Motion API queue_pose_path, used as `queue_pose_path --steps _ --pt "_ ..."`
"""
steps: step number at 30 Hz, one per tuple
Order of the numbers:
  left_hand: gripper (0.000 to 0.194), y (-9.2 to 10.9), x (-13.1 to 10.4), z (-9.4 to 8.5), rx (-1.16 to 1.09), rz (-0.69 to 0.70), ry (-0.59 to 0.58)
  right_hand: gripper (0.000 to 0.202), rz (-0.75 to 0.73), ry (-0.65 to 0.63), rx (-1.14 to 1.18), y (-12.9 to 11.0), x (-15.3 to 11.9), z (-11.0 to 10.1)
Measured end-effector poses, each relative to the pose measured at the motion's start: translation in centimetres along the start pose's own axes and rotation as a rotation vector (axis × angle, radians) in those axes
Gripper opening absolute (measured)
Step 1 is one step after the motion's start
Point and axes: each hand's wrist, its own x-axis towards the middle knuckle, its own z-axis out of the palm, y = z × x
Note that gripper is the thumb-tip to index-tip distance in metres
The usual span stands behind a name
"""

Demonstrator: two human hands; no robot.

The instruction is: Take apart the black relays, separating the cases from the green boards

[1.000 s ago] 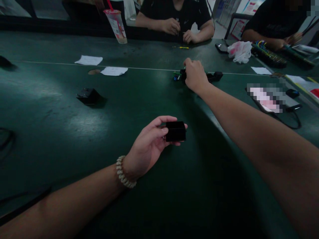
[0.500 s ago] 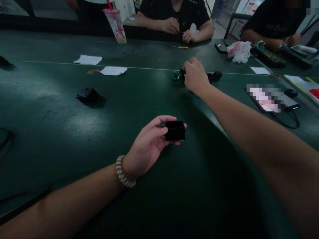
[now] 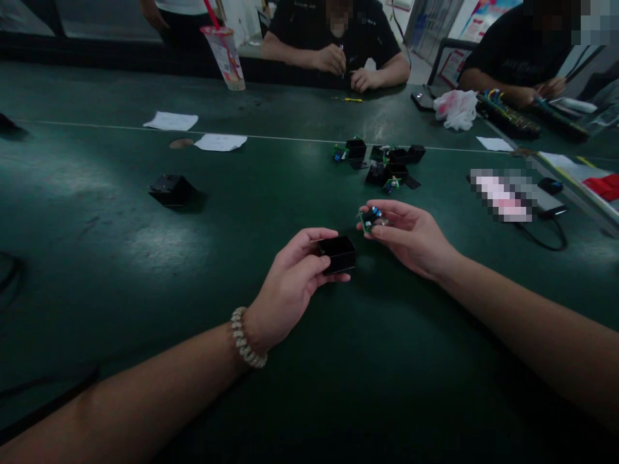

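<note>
A small black box with its open side up [image 3: 338,253] is gripped between the thumb and fingers of my left hand [image 3: 294,280], above the green table. My right hand [image 3: 411,238] pinches a small green circuit board with blue and black parts [image 3: 371,218], just right of and beyond the box, not touching it. Farther off lies a group of black boxes [image 3: 396,171] and green circuit boards [image 3: 340,153]. Another black box [image 3: 171,189] sits by itself to the left.
Two white papers [image 3: 171,120] [image 3: 221,142] lie at the back left, near a cup with a red straw [image 3: 229,64]. At the right are a phone [image 3: 500,196], a cable and a plastic bag [image 3: 455,108]. People sit across the table [image 3: 97,277].
My right hand has come back from the far group toward my left hand, now with a circuit board in its fingers. The box in my left hand has tilted slightly.
</note>
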Motion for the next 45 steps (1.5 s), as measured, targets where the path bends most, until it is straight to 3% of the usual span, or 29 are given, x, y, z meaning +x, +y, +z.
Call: queue_pose_path --steps 7,11,19,35,45 --pt "0.033 -0.2 -0.3 0.4 0.216 0.062 -0.067 0.05 -0.104 0.009 -0.08 0.9 -4.2 -0.5" --pt "0.032 0.1 -0.3 0.6 0.241 0.069 -0.078 0.039 -0.153 -0.058 -0.11 0.8 -4.2 -0.4" --pt "0.032 0.1 -0.2 0.9 0.235 0.052 -0.088 0.034 -0.107 -0.152 0.051 0.9 -3.8 -0.6" --pt "0.033 0.0 -0.4 0.9 0.215 0.05 -0.099 0.043 -0.097 -0.134 0.054 1.3 -4.0 -0.7" --pt "0.035 -0.1 -0.2 0.8 0.25 0.049 -0.11 0.05 -0.337 -0.061 -0.25 0.1 -5.1 -0.2"
